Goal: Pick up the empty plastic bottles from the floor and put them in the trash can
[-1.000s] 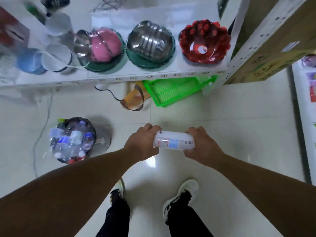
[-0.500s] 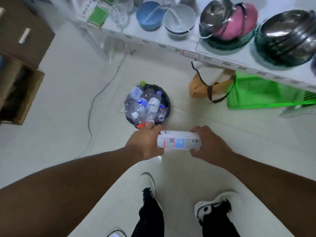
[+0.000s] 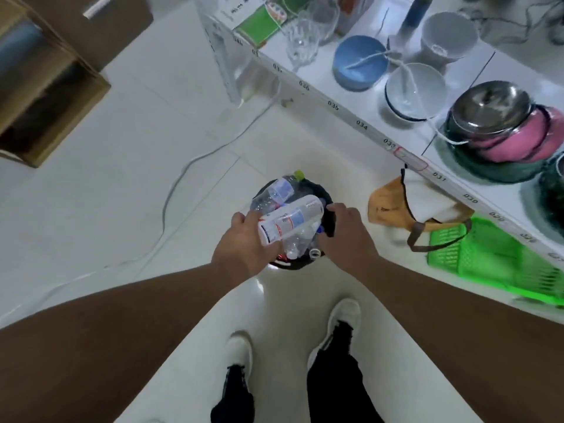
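Observation:
A clear plastic bottle with a white, red and blue label [image 3: 290,219] lies tilted over the black trash can [image 3: 291,266], which is heaped with several other empty bottles [image 3: 274,192]. My left hand [image 3: 244,245] grips the bottle's near end from the left. My right hand [image 3: 345,236] is off the bottle, fingers curled and apart beside the can's right rim. The can stands on the white tiled floor just ahead of my feet.
A white shelf edge [image 3: 363,125] runs diagonally on the right, carrying bowls and pots. Under it sit a tan bag [image 3: 387,203] and a green basket [image 3: 488,264]. A cardboard box [image 3: 45,93] stands at the far left. A cable [image 3: 171,196] crosses the floor.
I have stepped up to the trash can. The bottle has moved from level between both hands to tilted over the can, and my right hand has let go of it.

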`<state>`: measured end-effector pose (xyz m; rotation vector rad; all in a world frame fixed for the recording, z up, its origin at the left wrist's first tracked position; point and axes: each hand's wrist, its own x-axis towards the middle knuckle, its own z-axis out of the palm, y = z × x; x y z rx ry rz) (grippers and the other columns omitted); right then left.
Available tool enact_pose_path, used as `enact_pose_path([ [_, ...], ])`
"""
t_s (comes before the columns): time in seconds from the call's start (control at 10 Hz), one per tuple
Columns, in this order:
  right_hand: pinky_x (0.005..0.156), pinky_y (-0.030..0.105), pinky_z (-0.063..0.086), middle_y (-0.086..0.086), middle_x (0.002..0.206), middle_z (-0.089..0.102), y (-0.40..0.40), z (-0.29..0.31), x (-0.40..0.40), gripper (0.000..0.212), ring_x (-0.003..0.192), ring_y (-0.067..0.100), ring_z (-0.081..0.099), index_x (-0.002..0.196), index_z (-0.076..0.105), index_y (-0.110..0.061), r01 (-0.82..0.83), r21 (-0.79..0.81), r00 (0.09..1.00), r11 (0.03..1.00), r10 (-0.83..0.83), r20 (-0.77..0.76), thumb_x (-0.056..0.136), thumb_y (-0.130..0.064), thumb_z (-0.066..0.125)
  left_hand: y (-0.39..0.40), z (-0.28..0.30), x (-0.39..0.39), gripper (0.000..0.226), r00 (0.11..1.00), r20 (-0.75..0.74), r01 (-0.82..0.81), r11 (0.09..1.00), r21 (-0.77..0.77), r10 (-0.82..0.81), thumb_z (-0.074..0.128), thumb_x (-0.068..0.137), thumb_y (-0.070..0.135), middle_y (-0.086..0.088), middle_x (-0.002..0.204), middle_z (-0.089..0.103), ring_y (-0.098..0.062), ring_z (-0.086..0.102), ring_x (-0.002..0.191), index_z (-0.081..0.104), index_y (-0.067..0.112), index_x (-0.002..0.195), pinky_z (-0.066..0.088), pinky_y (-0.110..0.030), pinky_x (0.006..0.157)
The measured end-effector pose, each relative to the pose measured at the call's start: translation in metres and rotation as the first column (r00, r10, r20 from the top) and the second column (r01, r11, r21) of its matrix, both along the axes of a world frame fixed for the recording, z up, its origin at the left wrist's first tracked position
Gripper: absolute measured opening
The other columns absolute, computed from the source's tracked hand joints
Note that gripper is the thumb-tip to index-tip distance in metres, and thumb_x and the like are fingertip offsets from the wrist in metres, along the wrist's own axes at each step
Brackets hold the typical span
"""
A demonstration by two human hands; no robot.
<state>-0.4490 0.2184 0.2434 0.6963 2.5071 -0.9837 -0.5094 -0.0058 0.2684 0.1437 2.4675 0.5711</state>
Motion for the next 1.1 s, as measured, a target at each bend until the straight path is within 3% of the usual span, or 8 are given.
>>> enact_pose_path([
  [0.2,0.091,0.043,0.053,0.007,0.133,0.045,0.039,-0.045,0.002,0.054,0.104,0.030,0.061,0.142,0.050,-0.022,-0.052,-0.027,0.994,0.998,0.054,0.093,0.092,-0.032,0.068,0.055,-0.065,0.004,0.086,0.992,-0.026,-0.128,0.979,-0.159,0.126,0.072,0.083,0.070,-0.010,0.136,0.053,-0.037,0.062,0.120,0.045,0.025,0.151,0.055,-0.050,0.093],
  [0.3,0.087,0.036,0.049,0.008,0.132,0.049,0.056,-0.050,0.017,0.050,0.103,0.031,0.063,0.138,0.055,-0.019,-0.073,-0.005,0.991,0.997,0.073,0.112,0.092,-0.028,0.070,0.077,-0.069,0.008,0.089,0.993,-0.035,-0.120,0.971,-0.208,0.115,0.064,0.079,0.079,-0.009,0.143,0.053,-0.038,0.062,0.122,0.049,0.022,0.146,0.054,-0.051,0.092],
  [0.4,0.092,0.038,0.051,0.007,0.134,0.052,0.073,-0.050,0.025,0.047,0.099,0.025,0.061,0.137,0.056,-0.021,-0.031,-0.017,0.988,0.999,0.033,0.148,0.092,-0.029,0.069,0.088,-0.067,0.002,0.092,0.994,-0.008,-0.112,0.960,-0.258,0.113,0.058,0.078,0.085,-0.008,0.143,0.054,-0.038,0.061,0.125,0.050,0.022,0.145,0.052,-0.051,0.095],
  [0.5,0.088,0.035,0.049,0.005,0.137,0.052,0.084,-0.051,0.026,0.047,0.096,0.020,0.059,0.137,0.056,-0.024,-0.002,-0.032,0.988,0.999,0.007,0.155,0.092,-0.031,0.068,0.092,-0.071,-0.012,0.083,0.994,0.029,-0.096,0.956,-0.278,0.108,0.066,0.087,0.065,-0.009,0.150,0.052,-0.037,0.057,0.133,0.043,0.021,0.154,0.050,-0.053,0.102],
  [0.6,0.083,0.033,0.043,0.004,0.136,0.053,0.091,-0.052,0.026,0.047,0.094,0.017,0.056,0.137,0.056,-0.024,0.018,-0.024,0.989,1.000,-0.015,0.149,0.092,-0.031,0.068,0.095,-0.074,-0.021,0.096,0.996,0.057,-0.049,0.947,-0.317,0.071,0.072,0.086,0.064,-0.010,0.156,0.047,-0.037,0.052,0.140,0.032,0.023,0.163,0.049,-0.055,0.105],
  [0.7,0.081,0.033,0.040,0.003,0.133,0.054,0.098,-0.054,0.029,0.047,0.096,0.019,0.055,0.137,0.055,-0.025,0.029,-0.007,0.987,1.000,-0.028,0.157,0.092,-0.032,0.068,0.098,-0.077,-0.023,0.107,0.999,0.051,0.003,0.939,-0.343,0.016,0.071,0.079,0.077,-0.010,0.156,0.046,-0.036,0.048,0.143,0.031,0.023,0.162,0.048,-0.058,0.108],
  [0.9,0.086,0.036,0.043,-0.001,0.132,0.051,0.100,-0.052,0.041,0.059,0.113,0.023,0.058,0.144,0.052,-0.029,0.065,-0.056,0.981,0.996,-0.053,0.187,0.088,-0.038,0.069,0.089,-0.065,-0.020,0.101,0.989,-0.079,0.102,0.965,-0.242,-0.125,0.067,0.075,0.082,-0.007,0.148,0.050,-0.033,0.050,0.134,0.040,0.025,0.154,0.052,-0.055,0.102],
  [1.1,0.101,0.039,0.046,0.003,0.145,0.048,0.090,-0.023,0.046,0.079,0.132,0.026,0.053,0.155,0.047,-0.034,0.063,-0.073,0.987,0.995,-0.051,0.155,0.083,-0.046,0.076,0.063,-0.044,-0.026,0.094,0.937,-0.209,0.266,0.960,-0.086,-0.278,0.067,0.078,0.076,-0.004,0.150,0.052,-0.029,0.052,0.133,0.046,0.026,0.154,0.053,-0.052,0.103],
])
